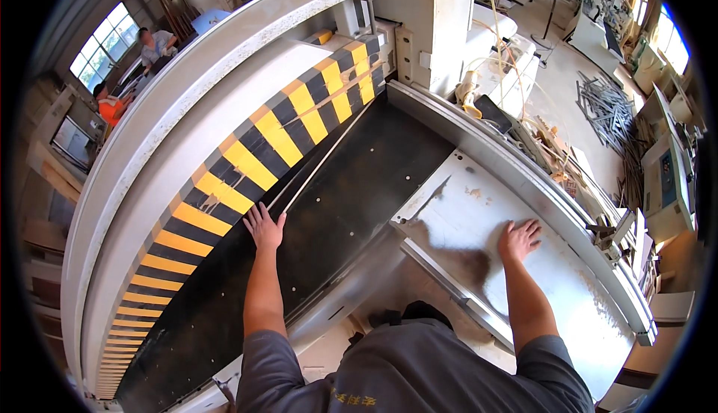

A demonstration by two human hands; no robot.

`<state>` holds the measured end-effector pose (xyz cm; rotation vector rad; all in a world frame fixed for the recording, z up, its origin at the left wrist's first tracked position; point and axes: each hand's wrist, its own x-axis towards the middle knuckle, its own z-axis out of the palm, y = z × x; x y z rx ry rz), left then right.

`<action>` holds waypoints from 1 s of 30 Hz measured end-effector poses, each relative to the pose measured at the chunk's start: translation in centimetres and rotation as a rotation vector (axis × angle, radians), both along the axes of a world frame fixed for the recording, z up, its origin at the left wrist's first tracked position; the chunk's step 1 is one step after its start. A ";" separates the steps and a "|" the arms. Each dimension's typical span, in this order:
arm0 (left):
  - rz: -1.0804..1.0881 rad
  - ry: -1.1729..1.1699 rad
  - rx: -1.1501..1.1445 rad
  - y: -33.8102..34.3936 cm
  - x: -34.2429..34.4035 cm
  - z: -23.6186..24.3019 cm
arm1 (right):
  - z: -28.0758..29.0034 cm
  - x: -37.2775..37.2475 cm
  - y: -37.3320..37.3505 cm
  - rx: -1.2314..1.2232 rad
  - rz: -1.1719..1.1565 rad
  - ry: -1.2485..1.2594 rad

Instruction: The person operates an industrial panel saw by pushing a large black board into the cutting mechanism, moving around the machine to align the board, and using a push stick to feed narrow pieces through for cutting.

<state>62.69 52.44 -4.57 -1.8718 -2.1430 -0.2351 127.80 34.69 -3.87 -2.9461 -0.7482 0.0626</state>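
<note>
My left hand (264, 228) reaches over a dark machine bed (351, 189), fingers spread, close under a beam edged with yellow and black stripes (247, 162). Beside its thumb and fingers runs a long thin pale strip (323, 160), slanting away toward the far end of the bed. Whether the fingers touch the strip I cannot tell. My right hand (520, 239) rests with its fingers apart on a worn silver metal side table (467, 196) and holds nothing.
A raised metal rail (516, 181) borders the right side. Beyond it lie wood offcuts (553, 155) and a heap of grey metal strips (606, 118). A control cabinet (668, 177) stands at far right. Two people (157, 47) (112, 106) are at the upper left.
</note>
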 end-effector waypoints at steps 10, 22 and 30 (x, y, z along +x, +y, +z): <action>-0.224 -0.320 -0.013 -12.5 7.5 2.3 | -0.7 1.8 -0.7 0.063 0.008 -0.007; 0.265 -1.716 -0.692 -39.7 7.0 4.6 | 2.5 -16.7 -5.9 0.263 0.767 1.920; -0.277 -1.232 -0.525 -40.4 15.0 12.3 | 7.0 -22.3 -10.3 0.223 0.704 2.098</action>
